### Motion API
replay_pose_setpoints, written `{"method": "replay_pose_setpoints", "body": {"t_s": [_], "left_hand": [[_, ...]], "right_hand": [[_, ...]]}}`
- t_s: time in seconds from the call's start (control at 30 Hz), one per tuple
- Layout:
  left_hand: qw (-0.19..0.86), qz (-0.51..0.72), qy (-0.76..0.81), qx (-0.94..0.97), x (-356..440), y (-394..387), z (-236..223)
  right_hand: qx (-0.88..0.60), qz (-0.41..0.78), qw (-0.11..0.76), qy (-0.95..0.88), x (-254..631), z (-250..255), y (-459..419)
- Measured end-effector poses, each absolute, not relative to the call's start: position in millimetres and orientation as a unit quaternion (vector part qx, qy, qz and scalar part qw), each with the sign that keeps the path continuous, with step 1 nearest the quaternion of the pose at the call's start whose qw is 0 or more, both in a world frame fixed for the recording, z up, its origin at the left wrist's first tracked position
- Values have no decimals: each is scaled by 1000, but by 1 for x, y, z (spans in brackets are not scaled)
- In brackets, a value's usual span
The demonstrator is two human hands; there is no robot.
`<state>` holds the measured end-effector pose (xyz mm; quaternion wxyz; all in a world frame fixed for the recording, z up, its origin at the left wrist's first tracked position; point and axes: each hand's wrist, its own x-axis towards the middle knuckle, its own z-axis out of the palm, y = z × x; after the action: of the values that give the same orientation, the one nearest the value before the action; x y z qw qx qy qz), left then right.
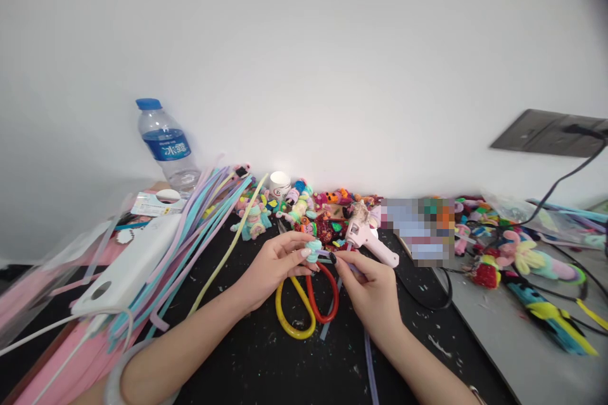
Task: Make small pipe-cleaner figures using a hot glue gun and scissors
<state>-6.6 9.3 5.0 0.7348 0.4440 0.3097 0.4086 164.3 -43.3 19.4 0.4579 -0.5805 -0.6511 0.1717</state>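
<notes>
My left hand (280, 266) is closed, pinching a small mint-green coiled pipe-cleaner piece (313, 251) between thumb and fingers. Close beside it, my right hand (373, 288) pinches a thin purple pipe cleaner (323, 254), whose end meets the mint piece. A long purple strand (370, 367) hangs below my right hand. Under both hands lie scissors with one yellow and one red handle (295, 334); their blades are mostly hidden. A pale pink glue gun (375, 245) rests just behind my right hand, its nozzle area caked with residue.
Loose pastel pipe cleaners (190, 234) and a white power strip (130, 262) lie at left, before a water bottle (166, 142). Several fuzzy figures (254, 218) and a white paper roll (280, 183) line the wall. More finished pieces (536, 259) and cables sit right of the black mat (256, 367).
</notes>
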Motion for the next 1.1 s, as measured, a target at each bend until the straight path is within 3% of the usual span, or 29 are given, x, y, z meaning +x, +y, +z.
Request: {"method": "replay_pose_setpoints", "body": {"t_s": [0.6, 0.9, 1.1], "left_hand": [[736, 398, 299, 459, -6, 7, 6], [644, 389, 326, 573, -8, 9, 8], [700, 417, 293, 500, -8, 9, 6]], "right_hand": [[-568, 267, 469, -621, 160, 17, -44], [-565, 284, 437, -639, 162, 18, -43], [-552, 307, 457, -626, 163, 16, -43]]}}
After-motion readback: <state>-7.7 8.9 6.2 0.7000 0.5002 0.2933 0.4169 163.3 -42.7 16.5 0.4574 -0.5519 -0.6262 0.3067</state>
